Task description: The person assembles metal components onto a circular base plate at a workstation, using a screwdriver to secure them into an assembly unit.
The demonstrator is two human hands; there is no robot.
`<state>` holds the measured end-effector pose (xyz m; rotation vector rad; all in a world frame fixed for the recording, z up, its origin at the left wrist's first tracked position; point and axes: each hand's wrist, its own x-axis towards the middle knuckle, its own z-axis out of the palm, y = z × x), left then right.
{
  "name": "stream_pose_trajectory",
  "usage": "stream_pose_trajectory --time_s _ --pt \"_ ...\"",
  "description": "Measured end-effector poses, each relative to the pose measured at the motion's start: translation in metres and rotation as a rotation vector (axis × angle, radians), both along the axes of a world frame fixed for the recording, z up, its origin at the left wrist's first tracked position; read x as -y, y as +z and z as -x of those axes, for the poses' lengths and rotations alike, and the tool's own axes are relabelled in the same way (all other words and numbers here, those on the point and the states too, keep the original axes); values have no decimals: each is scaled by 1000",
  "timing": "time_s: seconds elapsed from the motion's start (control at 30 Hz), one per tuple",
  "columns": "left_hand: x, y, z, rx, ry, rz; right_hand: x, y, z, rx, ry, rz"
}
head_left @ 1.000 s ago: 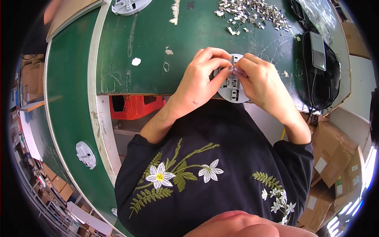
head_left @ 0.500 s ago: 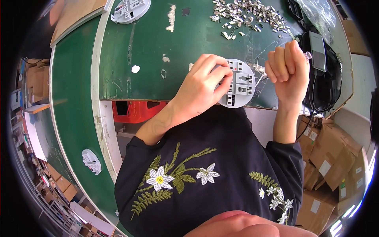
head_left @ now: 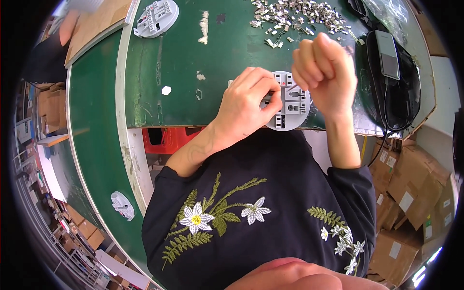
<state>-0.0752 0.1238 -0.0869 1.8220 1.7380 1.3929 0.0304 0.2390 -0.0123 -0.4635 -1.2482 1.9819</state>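
Note:
A round grey plastic base (head_left: 295, 121) with raised slots and blocks lies near the table's front edge. My left hand (head_left: 245, 100) covers its left side, thumb and fingers closed together at the base; whether a small part is pinched there is hidden. My right hand (head_left: 325, 77) is closed in a fist above the right side of the base. From it the thin shaft of a screwdriver (head_left: 292, 88) slants down to the middle of the base; my fist hides the handle.
Small metal clips (head_left: 302, 19) lie heaped at the back. On the right, a power bank (head_left: 388, 55) with a cable rests on a black case (head_left: 411, 92). Another grey base (head_left: 157, 18) sits back left, one more (head_left: 123, 205) on the left green surface. Someone's arm (head_left: 68, 26) shows far left.
My right hand has moved left with the screwdriver, bringing its shaft from beside the base to over its middle. My left hand has stayed at the base.

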Motion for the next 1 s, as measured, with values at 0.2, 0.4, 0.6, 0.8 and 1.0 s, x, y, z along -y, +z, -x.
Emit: stream_pose_trajectory --time_s 0.2,0.4,0.6,0.8,1.0 --pt "10 5 -4 168 15 18 9 -7 3 108 -78 -110" --pt "17 3 -6 33 -144 114 15 -6 8 142 -70 -95" --pt "18 -6 -7 -71 -128 182 21 -12 13 176 -79 -103" --pt "17 -8 -6 -59 -145 168 26 -17 19 262 -131 -238" --pt "17 -8 -7 -63 -160 158 31 -26 18 325 -155 -380"
